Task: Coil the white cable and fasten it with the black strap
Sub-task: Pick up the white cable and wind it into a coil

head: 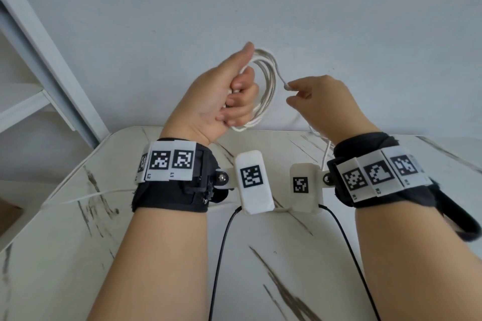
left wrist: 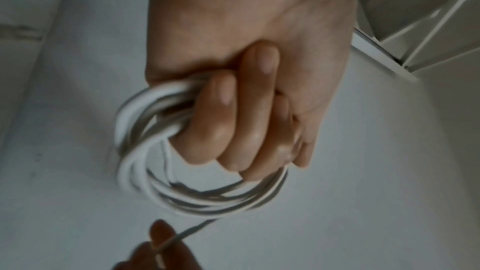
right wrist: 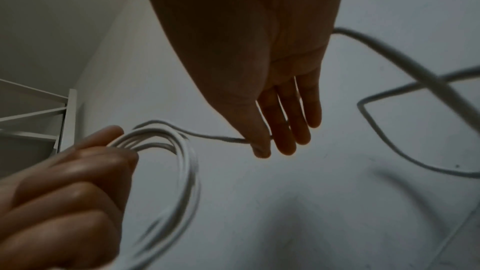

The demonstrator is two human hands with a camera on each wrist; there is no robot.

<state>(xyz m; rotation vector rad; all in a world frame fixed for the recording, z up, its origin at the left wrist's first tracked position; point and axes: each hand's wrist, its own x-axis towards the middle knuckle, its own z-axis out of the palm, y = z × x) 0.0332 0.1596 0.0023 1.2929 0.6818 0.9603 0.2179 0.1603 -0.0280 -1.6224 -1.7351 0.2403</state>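
Observation:
My left hand [head: 234,94] is raised above the table's far edge, its fingers [left wrist: 233,122] curled round several loops of the white cable [head: 266,86], which hang as a coil [left wrist: 197,198]. From the coil's top a short length runs right to my right hand [head: 300,91], where thumb and forefinger pinch the cable near its end [right wrist: 233,140]; the other fingers [right wrist: 298,114] lie straight. The coil [right wrist: 182,163] hangs in the left hand [right wrist: 64,192] in the right wrist view too. No black strap shows in any view.
A white marble-patterned table [head: 260,255] lies below my forearms, with a plain wall behind. A white shelf frame [head: 39,60] stands at the left. Thin white cords [head: 86,197] and black leads [head: 221,255] run across the table; more white cord [right wrist: 415,73] loops on the right.

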